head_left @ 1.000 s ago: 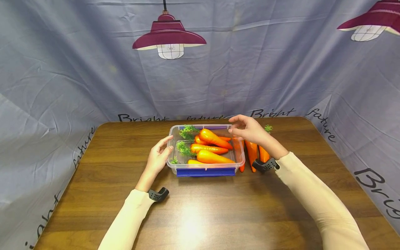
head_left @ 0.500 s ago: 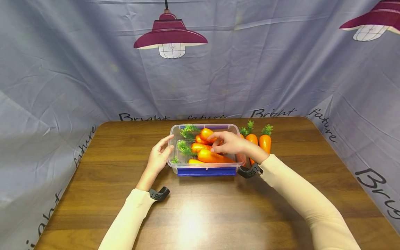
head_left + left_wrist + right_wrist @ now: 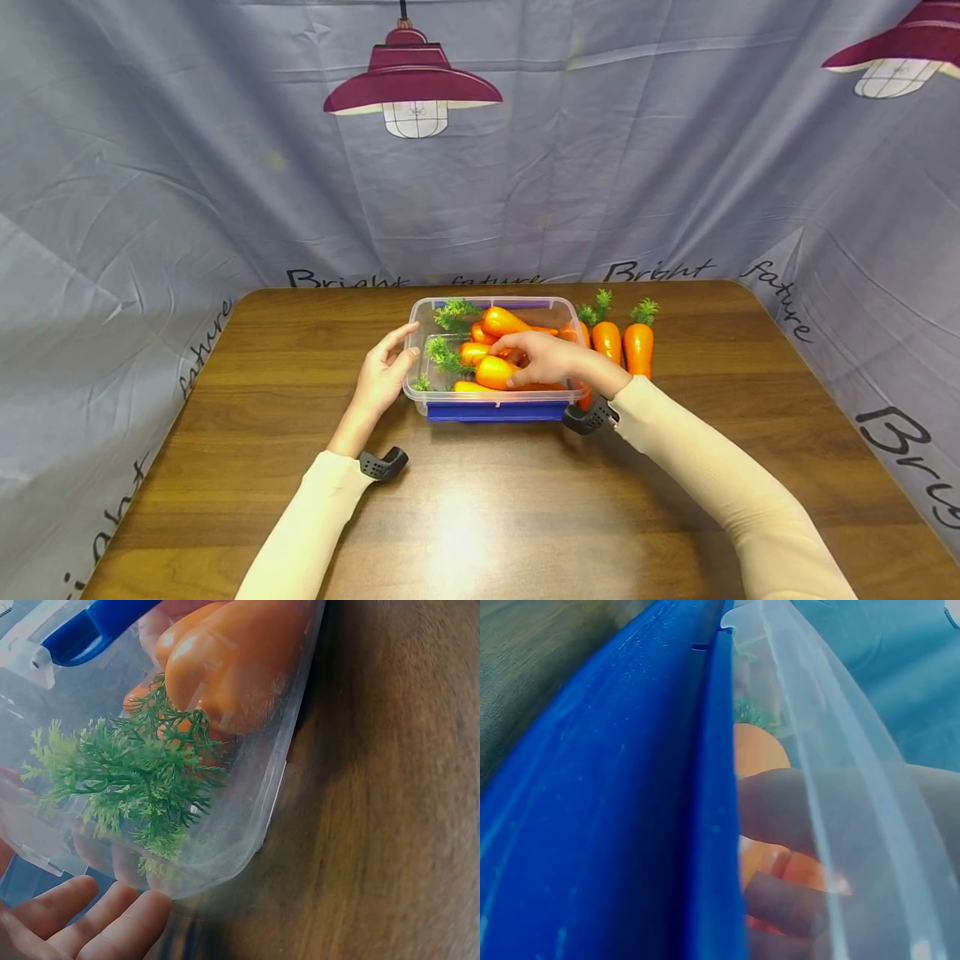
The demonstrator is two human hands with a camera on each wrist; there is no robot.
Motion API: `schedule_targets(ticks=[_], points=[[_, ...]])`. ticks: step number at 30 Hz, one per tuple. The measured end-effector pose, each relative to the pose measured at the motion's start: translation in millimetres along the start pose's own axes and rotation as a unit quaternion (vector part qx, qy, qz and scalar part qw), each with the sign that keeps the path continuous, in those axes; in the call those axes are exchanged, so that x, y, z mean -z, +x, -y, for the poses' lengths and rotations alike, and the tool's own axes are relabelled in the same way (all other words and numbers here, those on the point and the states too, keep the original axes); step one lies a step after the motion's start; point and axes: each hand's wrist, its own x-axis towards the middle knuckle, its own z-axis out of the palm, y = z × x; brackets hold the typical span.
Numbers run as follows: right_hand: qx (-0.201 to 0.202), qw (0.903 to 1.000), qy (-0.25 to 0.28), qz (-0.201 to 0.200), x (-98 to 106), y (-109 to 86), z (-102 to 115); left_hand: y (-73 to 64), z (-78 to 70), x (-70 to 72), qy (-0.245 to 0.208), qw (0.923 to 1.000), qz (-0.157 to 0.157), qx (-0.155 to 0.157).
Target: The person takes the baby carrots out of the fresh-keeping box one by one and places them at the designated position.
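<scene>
A clear plastic container (image 3: 570,310) with blue clips stands on the wooden table, holding several orange carrots with green tops. My left hand (image 3: 381,375) rests against its left end, fingertips and thumb at the rim; in the left wrist view the fingers (image 3: 124,919) lie loosely bent beside the clear wall. Inside the container, my right hand (image 3: 551,358) has thumb and curled fingers around a carrot (image 3: 492,372) near the front. Through the wall in the right wrist view, the thumb (image 3: 776,806) crosses the carrot (image 3: 759,750). Its tapered end is mostly hidden under the hand.
Several more carrots (image 3: 638,348) lie on the table (image 3: 285,400) just right of the container, partly behind the right forearm. A blue clip (image 3: 498,412) runs along the container's front side. A grey printed curtain (image 3: 600,167) hangs behind the table.
My right hand has moved left and down from the container's back right rim into it, then slightly toward the front carrot. My left hand stays at the left end.
</scene>
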Motion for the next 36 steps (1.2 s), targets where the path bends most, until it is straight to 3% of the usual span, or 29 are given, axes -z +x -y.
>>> schedule_targets(ticks=[16, 22, 29, 36], points=[[0.012, 0.9999, -0.007, -0.004, -2.3, -3.0, -1.6, -1.6, -0.8, 2.0, 0.006, 1.0, 0.003, -0.004], [0.027, 0.996, 0.06, -0.061, 1.1, -4.2, -4.6, -1.7, 0.3, 1.6, 0.002, 0.9999, 0.008, -0.006], [0.044, 0.9772, 0.17, -0.12, 15.1, -12.6, -6.2, -1.9, 0.1, 0.9, 0.001, 1.0, 0.005, -0.007], [0.035, 0.9403, 0.297, -0.163, 29.3, -29.4, -13.7, -2.8, -0.4, 1.2, 0.004, 0.9999, 0.007, -0.011]])
